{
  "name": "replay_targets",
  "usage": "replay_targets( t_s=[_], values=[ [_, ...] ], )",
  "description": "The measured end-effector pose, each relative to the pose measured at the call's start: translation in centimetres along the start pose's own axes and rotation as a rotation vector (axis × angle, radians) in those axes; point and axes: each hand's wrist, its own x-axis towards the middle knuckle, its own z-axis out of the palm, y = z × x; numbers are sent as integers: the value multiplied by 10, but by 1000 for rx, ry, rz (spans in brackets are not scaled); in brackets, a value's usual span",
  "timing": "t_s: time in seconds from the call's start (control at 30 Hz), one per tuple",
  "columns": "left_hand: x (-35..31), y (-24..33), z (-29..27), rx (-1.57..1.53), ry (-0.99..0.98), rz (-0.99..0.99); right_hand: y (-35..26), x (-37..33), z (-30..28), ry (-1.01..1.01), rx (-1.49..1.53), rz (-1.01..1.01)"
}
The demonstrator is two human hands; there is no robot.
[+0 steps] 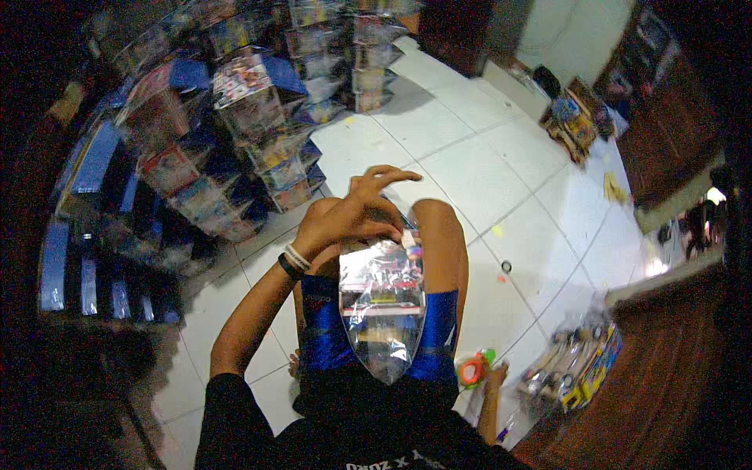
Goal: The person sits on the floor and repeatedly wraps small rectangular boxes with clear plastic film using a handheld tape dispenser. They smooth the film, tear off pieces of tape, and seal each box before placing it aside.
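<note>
A clear plastic-wrapped package [381,294] lies across my lap between my knees, with printed colours showing through its shiny film. Its lower end tapers to a loose point of film. My left hand [356,215] reaches in from the left and pinches the package's far edge; its other fingers stick out. At the lower right, beside my hip, my right hand [497,377] is next to an orange-and-green tape dispenser [473,370]. That hand is small and blurred, and whether it grips the dispenser does not show.
Tall stacks of wrapped boxes [251,102] stand at the far left. A plastic bag of toy vehicles [570,364] lies to my right, beside brown wooden furniture [666,376]. A small dark ring [506,267] and scraps lie on the white tiled floor [462,149]. A toy truck [572,129] stands farther off.
</note>
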Motion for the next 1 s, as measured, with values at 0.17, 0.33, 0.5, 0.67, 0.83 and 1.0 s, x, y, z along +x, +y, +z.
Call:
replay_targets(
  t_s=[0.17,0.33,0.5,0.67,0.83,1.0],
  values=[
    [0,0,6,-164,-5,-40,70,44,-94,284,-421,19],
    [3,0,8,-279,-49,-78,57,74,-79,366,-669,-170],
    [7,-10,11,-204,-122,-87,-16,64,125,51,-822,-849],
    [8,-16,13,-229,-140,-125,-39,-63,322,-749,-948,-854],
    [7,1,2,-521,-94,-288,-19,-141,407,-1587,-1451,-1313],
    [9,8,-1,-579,-200,-433,-36,-155,421,-1633,-1947,-1248]
  ],
)
